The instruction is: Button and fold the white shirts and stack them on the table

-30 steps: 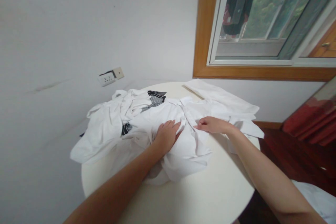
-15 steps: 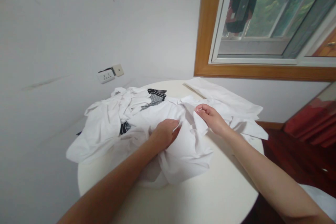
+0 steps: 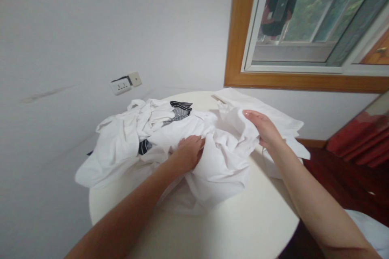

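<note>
A white shirt lies crumpled in the middle of a round white table. My left hand is closed on a fold of the shirt near its middle. My right hand grips the shirt's far right part, lifting the cloth a little off the table. To the left lies a heap of white clothes with a black-and-white striped piece in it. A folded white garment lies flat behind my right hand.
The table stands against a white wall with a socket. A wood-framed window is at the upper right. Dark red floor and red fabric lie to the right.
My right hand has moved up and away across the shirt, gathering and lifting the cloth. My left hand has gone from lying flat to clutching a fold.
</note>
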Action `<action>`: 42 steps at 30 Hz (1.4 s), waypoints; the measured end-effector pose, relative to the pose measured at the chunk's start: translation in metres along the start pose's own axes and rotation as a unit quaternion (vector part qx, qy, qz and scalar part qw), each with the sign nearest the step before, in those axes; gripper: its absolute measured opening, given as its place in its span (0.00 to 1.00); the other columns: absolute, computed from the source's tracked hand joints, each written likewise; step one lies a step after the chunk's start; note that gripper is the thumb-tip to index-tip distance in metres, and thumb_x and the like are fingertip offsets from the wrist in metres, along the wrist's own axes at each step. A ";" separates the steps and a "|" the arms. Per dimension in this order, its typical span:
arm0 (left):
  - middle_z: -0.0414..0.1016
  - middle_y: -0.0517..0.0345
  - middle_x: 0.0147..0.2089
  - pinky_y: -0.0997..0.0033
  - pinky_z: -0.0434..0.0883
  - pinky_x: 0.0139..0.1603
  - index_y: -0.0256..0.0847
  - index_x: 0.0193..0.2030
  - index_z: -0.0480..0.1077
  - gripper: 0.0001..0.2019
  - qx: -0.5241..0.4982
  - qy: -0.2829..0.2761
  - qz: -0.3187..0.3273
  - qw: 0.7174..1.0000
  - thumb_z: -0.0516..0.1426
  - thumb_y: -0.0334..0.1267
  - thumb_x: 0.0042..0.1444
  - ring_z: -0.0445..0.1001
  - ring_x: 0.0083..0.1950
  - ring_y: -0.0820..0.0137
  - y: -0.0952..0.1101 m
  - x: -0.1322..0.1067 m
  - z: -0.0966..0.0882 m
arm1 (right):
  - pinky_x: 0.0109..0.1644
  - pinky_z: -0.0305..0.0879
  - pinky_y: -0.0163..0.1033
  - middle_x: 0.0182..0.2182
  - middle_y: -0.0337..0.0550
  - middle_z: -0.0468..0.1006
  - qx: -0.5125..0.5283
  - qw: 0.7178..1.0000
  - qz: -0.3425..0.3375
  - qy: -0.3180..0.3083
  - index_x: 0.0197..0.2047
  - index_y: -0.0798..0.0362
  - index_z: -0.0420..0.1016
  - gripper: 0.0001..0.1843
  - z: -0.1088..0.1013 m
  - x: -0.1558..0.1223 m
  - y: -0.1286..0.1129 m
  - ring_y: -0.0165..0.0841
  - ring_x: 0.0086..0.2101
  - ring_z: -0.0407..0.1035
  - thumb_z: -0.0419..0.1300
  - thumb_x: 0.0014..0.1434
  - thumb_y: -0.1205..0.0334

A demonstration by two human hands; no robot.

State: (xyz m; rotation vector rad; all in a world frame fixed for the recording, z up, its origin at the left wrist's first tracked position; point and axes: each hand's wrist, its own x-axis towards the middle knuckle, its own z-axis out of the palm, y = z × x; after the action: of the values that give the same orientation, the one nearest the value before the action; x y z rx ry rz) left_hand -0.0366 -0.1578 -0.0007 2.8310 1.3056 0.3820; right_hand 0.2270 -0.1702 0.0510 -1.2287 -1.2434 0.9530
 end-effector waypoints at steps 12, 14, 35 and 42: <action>0.78 0.47 0.35 0.62 0.70 0.46 0.36 0.34 0.74 0.19 0.058 -0.006 -0.016 0.998 0.44 0.39 0.65 0.75 0.40 0.62 0.001 0.001 -0.016 | 0.48 0.64 0.39 0.33 0.45 0.80 -0.187 0.919 -0.212 -0.274 0.38 0.52 0.82 0.17 0.067 -0.014 0.049 0.34 0.37 0.71 0.55 0.63 0.51; 0.78 0.47 0.33 0.62 0.70 0.45 0.37 0.31 0.75 0.22 0.060 -0.007 -0.027 0.998 0.45 0.44 0.65 0.75 0.39 0.62 -0.002 0.001 -0.020 | 0.51 0.62 0.40 0.35 0.46 0.81 -0.202 0.885 -0.240 -0.343 0.40 0.52 0.82 0.17 0.065 -0.013 0.049 0.34 0.39 0.72 0.55 0.63 0.52; 0.71 0.47 0.60 0.59 0.63 0.63 0.40 0.58 0.69 0.24 -0.030 -0.001 0.108 0.994 0.49 0.26 0.56 0.67 0.61 0.64 -0.025 0.010 0.024 | 0.21 0.60 0.33 0.18 0.41 0.75 -0.437 0.870 0.084 -0.211 0.27 0.53 0.71 0.06 -0.033 0.014 0.042 0.30 0.17 0.66 0.54 0.53 0.69; 0.72 0.48 0.58 0.57 0.63 0.63 0.43 0.55 0.72 0.17 -0.058 0.015 0.082 0.995 0.48 0.34 0.64 0.68 0.60 0.64 -0.020 0.012 0.024 | 0.42 0.69 0.38 0.38 0.45 0.80 -0.278 0.943 -0.040 -0.180 0.42 0.53 0.73 0.13 -0.002 0.018 0.056 0.35 0.38 0.72 0.51 0.56 0.66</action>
State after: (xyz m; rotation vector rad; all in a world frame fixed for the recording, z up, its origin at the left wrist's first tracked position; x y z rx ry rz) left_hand -0.0386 -0.1331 -0.0230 2.8530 1.0215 0.4884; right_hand 0.2370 -0.1447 -0.0012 -1.4563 -1.9319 0.8128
